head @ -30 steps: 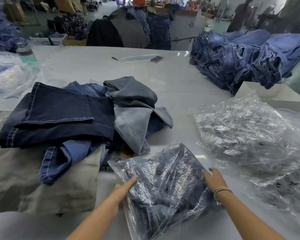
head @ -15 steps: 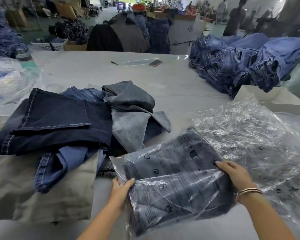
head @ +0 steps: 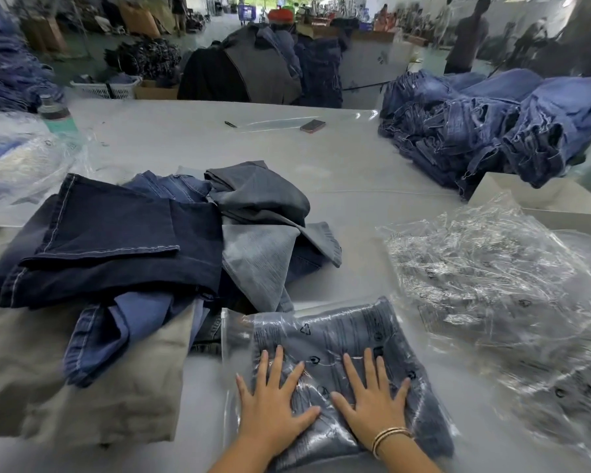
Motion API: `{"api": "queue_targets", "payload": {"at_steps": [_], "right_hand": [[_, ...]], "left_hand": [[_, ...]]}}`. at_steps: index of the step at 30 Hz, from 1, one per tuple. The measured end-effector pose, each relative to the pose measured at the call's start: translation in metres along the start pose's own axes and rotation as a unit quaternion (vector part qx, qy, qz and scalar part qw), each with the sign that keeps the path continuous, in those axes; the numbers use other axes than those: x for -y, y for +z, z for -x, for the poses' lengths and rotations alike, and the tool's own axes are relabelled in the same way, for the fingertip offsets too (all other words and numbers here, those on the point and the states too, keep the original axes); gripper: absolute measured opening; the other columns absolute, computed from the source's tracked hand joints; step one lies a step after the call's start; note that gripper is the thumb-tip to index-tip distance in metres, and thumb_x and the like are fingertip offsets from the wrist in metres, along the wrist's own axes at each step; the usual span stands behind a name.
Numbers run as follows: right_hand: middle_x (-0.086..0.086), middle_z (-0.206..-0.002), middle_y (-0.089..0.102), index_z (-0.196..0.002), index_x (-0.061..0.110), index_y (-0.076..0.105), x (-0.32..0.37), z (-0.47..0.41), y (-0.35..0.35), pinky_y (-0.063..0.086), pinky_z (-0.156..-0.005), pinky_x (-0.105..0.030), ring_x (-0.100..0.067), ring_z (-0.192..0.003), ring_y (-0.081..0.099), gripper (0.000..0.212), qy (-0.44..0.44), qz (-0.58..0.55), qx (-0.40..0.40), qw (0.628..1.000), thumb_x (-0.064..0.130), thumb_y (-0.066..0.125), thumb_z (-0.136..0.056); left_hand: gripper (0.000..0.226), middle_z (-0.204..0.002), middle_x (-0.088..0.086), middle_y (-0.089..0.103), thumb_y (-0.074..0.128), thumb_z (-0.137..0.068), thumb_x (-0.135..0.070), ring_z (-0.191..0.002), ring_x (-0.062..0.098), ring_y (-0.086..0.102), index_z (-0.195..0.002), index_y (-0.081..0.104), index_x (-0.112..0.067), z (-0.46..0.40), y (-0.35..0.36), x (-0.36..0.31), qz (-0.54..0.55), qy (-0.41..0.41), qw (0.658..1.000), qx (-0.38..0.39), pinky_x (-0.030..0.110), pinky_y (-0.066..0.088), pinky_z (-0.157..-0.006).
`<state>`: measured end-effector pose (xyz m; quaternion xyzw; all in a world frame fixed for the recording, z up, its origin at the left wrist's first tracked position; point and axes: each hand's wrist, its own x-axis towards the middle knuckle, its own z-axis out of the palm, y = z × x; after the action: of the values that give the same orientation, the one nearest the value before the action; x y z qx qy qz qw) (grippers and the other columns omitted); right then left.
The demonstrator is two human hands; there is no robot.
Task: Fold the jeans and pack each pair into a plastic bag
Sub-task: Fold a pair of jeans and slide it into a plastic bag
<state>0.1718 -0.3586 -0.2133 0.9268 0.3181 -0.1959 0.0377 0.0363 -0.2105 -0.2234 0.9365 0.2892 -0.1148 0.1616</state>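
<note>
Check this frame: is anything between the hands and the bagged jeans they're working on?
Nothing visible. The left hand and right hand both lie flat, fingers spread, directly on the bagged jeans. Only the bag's own clear plastic lies between the palms and the denim.

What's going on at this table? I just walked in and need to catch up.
A person is packing jeans. Both hands, left hand and right hand, press flat with spread fingers on a bagged pair of jeans on the table. Unpacked jeans lie heaped to the left; empty plastic bags sit to the right.
</note>
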Motion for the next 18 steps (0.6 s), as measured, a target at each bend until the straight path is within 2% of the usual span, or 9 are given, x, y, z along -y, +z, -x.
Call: {"api": "queue_targets", "payload": {"at_steps": [5, 8, 10, 12, 13, 14, 15, 17, 18], "right_hand": [[0.005, -0.155, -0.026, -0.141, 0.046, -0.022, 0.002, -0.007, -0.006, -0.011, -0.105, -0.069, -0.022, -0.145, -0.018, 0.075, 0.009, 0.005, -0.008, 1.000, 0.079, 0.011, -0.082], [0.003, -0.159, -0.014, -0.146, 0.047, -0.008, 0.006, -0.012, -0.019, -0.007, -0.106, -0.070, -0.023, -0.147, -0.008, 0.076, 0.014, 0.029, 0.024, 0.999, 0.079, 0.014, -0.081], [-0.001, -0.160, 0.009, -0.148, 0.043, 0.014, 0.012, -0.019, -0.039, -0.004, -0.107, -0.069, -0.025, -0.146, 0.011, 0.076, 0.009, 0.049, 0.032, 0.998, 0.079, 0.017, -0.081], [0.000, -0.146, 0.042, -0.134, 0.038, 0.045, 0.019, -0.026, -0.063, 0.004, -0.112, -0.063, -0.021, -0.135, 0.035, 0.068, -0.018, 0.032, -0.054, 0.998, 0.076, 0.023, -0.083], [0.003, -0.142, 0.046, -0.130, 0.037, 0.049, 0.022, -0.031, -0.072, 0.006, -0.114, -0.060, -0.019, -0.133, 0.037, 0.063, -0.042, 0.015, -0.111, 0.993, 0.074, 0.026, -0.084], [0.005, -0.147, 0.039, -0.134, 0.038, 0.043, 0.024, -0.036, -0.077, 0.003, -0.115, -0.060, -0.019, -0.137, 0.030, 0.063, -0.068, 0.001, -0.142, 0.988, 0.073, 0.029, -0.084], [0.007, -0.155, 0.022, -0.141, 0.042, 0.031, 0.026, -0.040, -0.079, -0.005, -0.111, -0.062, -0.021, -0.144, 0.016, 0.067, -0.090, -0.004, -0.139, 0.986, 0.075, 0.029, -0.083], [0.011, -0.155, -0.018, -0.145, 0.052, 0.001, 0.024, -0.047, -0.070, -0.018, -0.102, -0.067, -0.022, -0.145, -0.017, 0.077, -0.100, 0.016, -0.076, 0.992, 0.084, 0.020, -0.077], [0.010, -0.151, -0.028, -0.142, 0.056, -0.009, 0.020, -0.049, -0.061, -0.019, -0.098, -0.071, -0.023, -0.143, -0.024, 0.079, -0.089, 0.031, -0.036, 0.995, 0.087, 0.015, -0.074]], "left_hand": [[0.090, -0.142, -0.010, -0.048, 0.010, -0.065, -0.090, -0.133, 0.019, -0.042, -0.143, -0.013, -0.054, -0.005, 0.000, 0.000, 0.001, 0.000, 1.000, 0.007, 0.067, -0.010, -0.107], [0.090, -0.144, -0.008, -0.046, 0.011, -0.066, -0.089, -0.134, 0.020, -0.040, -0.144, -0.011, -0.052, -0.007, -0.003, 0.001, -0.002, 0.004, 1.000, 0.014, 0.066, -0.007, -0.109], [0.089, -0.145, -0.008, -0.044, 0.016, -0.068, -0.088, -0.135, 0.019, -0.039, -0.146, -0.008, -0.051, -0.007, -0.002, 0.001, 0.007, 0.009, 1.000, 0.013, 0.064, -0.005, -0.111], [0.089, -0.146, -0.009, -0.044, 0.020, -0.069, -0.088, -0.134, 0.019, -0.041, -0.146, -0.004, -0.051, -0.004, 0.000, -0.001, 0.021, 0.023, 0.999, 0.009, 0.061, -0.005, -0.112], [0.090, -0.147, -0.009, -0.043, 0.021, -0.068, -0.088, -0.132, 0.018, -0.043, -0.146, -0.003, -0.052, -0.003, 0.002, -0.003, 0.021, 0.036, 0.999, 0.010, 0.060, -0.006, -0.112], [0.090, -0.148, -0.009, -0.041, 0.023, -0.068, -0.088, -0.131, 0.017, -0.044, -0.146, -0.001, -0.052, -0.001, 0.003, -0.003, 0.018, 0.053, 0.998, 0.013, 0.059, -0.008, -0.113], [0.089, -0.149, -0.010, -0.039, 0.024, -0.068, -0.088, -0.130, 0.016, -0.045, -0.146, 0.002, -0.052, 0.002, 0.004, -0.004, 0.016, 0.071, 0.997, 0.015, 0.059, -0.008, -0.113], [0.088, -0.152, -0.012, -0.035, 0.026, -0.068, -0.088, -0.130, 0.012, -0.044, -0.146, 0.005, -0.053, 0.004, 0.004, -0.004, 0.020, 0.090, 0.995, 0.020, 0.058, -0.009, -0.112], [0.087, -0.151, -0.014, -0.035, 0.026, -0.068, -0.088, -0.132, 0.012, -0.042, -0.146, 0.005, -0.054, 0.004, 0.004, -0.003, 0.021, 0.092, 0.995, 0.022, 0.058, -0.010, -0.112]]}}
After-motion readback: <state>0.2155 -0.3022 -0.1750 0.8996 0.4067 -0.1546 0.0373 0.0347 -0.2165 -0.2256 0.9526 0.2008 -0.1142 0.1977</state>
